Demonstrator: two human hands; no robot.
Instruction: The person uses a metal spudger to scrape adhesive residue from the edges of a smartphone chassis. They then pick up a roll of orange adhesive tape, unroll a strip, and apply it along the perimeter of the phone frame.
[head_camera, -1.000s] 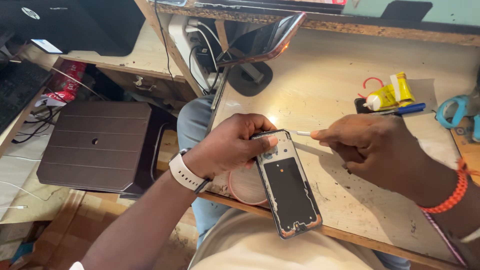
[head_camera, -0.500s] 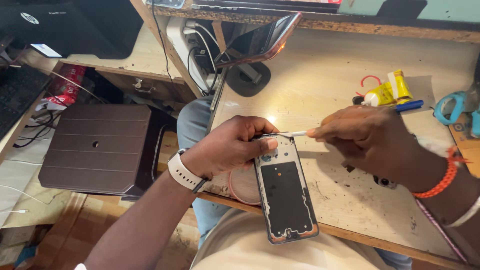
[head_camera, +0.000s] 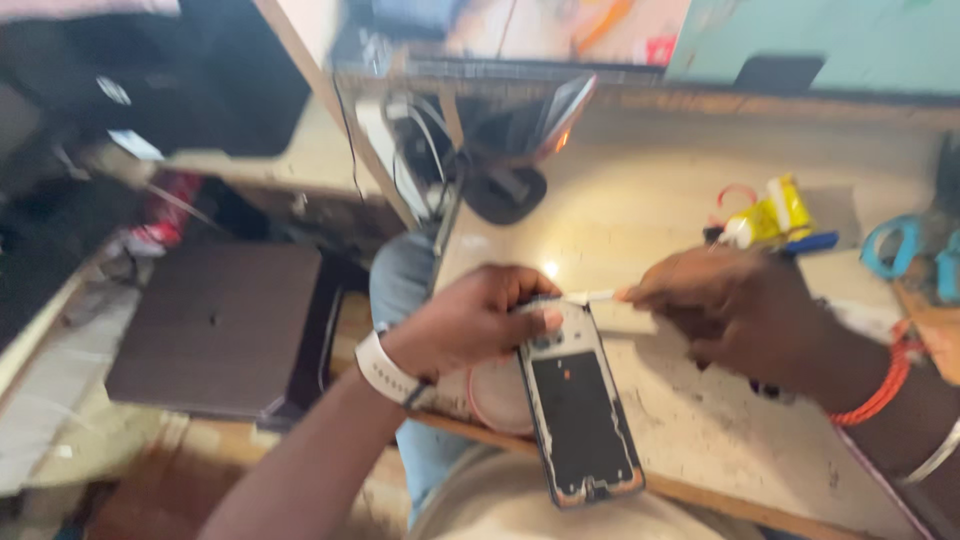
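Observation:
My left hand (head_camera: 470, 325) grips the top end of an opened phone frame (head_camera: 580, 405) with a dark inside, held over the front edge of the pale worktop (head_camera: 640, 210). A white band sits on that wrist. My right hand (head_camera: 735, 305) pinches a thin white stick-like tool (head_camera: 585, 297) whose tip touches the phone's top edge. An orange bracelet circles the right wrist. The picture is blurred by motion.
A yellow glue tube (head_camera: 770, 215) and a blue pen lie at the back right, blue-handled scissors (head_camera: 915, 250) further right. A round pinkish lid (head_camera: 497, 395) sits under the phone. A dark brown case (head_camera: 225, 325) lies lower left. Cables hang behind.
The view has shifted and blurred. Both hands and the phone sit slightly lower in the picture; the right hand still holds the white tool against the phone's top.

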